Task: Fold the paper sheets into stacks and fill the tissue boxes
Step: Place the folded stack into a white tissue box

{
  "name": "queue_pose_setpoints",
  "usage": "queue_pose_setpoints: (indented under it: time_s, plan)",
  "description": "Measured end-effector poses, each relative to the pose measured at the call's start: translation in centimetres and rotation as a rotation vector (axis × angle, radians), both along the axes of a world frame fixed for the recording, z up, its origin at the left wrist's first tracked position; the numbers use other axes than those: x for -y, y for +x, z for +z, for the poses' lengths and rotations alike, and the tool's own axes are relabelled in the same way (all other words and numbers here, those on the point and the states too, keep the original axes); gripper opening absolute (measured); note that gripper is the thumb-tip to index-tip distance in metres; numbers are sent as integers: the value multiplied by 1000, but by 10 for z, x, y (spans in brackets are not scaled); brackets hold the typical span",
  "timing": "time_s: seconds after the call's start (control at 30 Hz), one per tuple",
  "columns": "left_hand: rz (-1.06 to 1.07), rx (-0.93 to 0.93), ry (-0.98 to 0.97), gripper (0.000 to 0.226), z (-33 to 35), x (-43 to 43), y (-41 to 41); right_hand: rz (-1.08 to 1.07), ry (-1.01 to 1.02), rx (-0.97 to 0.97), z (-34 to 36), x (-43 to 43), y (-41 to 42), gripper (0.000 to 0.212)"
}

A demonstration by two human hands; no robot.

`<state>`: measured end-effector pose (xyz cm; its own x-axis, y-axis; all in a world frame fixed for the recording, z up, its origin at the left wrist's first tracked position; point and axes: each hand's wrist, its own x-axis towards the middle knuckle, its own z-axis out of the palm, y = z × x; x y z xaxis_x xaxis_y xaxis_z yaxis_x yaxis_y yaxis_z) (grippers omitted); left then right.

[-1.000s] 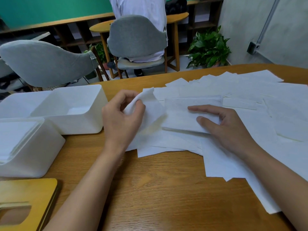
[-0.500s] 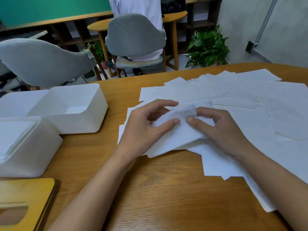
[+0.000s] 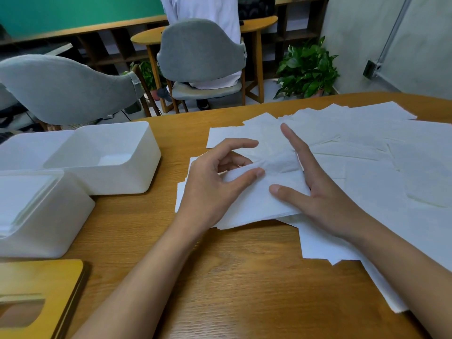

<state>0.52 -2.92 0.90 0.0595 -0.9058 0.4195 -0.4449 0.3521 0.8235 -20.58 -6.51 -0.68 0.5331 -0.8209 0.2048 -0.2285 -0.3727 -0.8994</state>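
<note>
Left grip (image 3: pixel 215 184) curls in, thumb pinching a crease of the folded sheet (image 3: pixel 256 199). Right grip (image 3: pixel 325 192) lies flat, fingers straight, pressing the same sheet onto the bench (image 3: pixel 244 277) amid loose sheets (image 3: pixel 379 167). Leftward, the far tissue box (image 3: pixel 117 177) stands open with its white floor showing, and the near tissue box (image 3: pixel 49 231) looks packed with layered white sheets.

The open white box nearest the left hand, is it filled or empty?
Looks empty: the white box has no lid on, and only its bare floor shows.
</note>
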Motion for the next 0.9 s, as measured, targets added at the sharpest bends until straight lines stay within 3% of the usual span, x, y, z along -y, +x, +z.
queue_pose_setpoints:
  time_s: [0.17, 0.27, 0.33, 0.4, 0.43, 0.53, 0.67, 0.9]
  plan:
    - [46, 10, -25, 44, -6, 0, -4, -21, -26, 37, -5, 2, -1, 89]
    - [204, 76, -79, 61, -14, 4, -5, -120, -21, 155, -4, 6, -2, 95]
    - [170, -87, 78, 71, -14, 6, -3, -134, 38, 269, -3, 10, -5, 101]
    - [-18, -366, 266, 73, -13, 6, 0, -113, 72, 320, -3, 11, -9, 106]
    - [-88, -421, 303, 72, -13, 6, 1, -103, 69, 316, -3, 12, -10, 108]
    - [-140, -347, 273, 63, -13, 5, 4, -97, 40, 249, -4, 14, -9, 111]
    - [-57, -158, 209, 72, -22, 8, 4, -145, -51, 134, -9, 14, -5, 115]
    - [-34, -121, 148, 69, -28, 5, -6, -208, -40, 134, -9, 10, 1, 111]
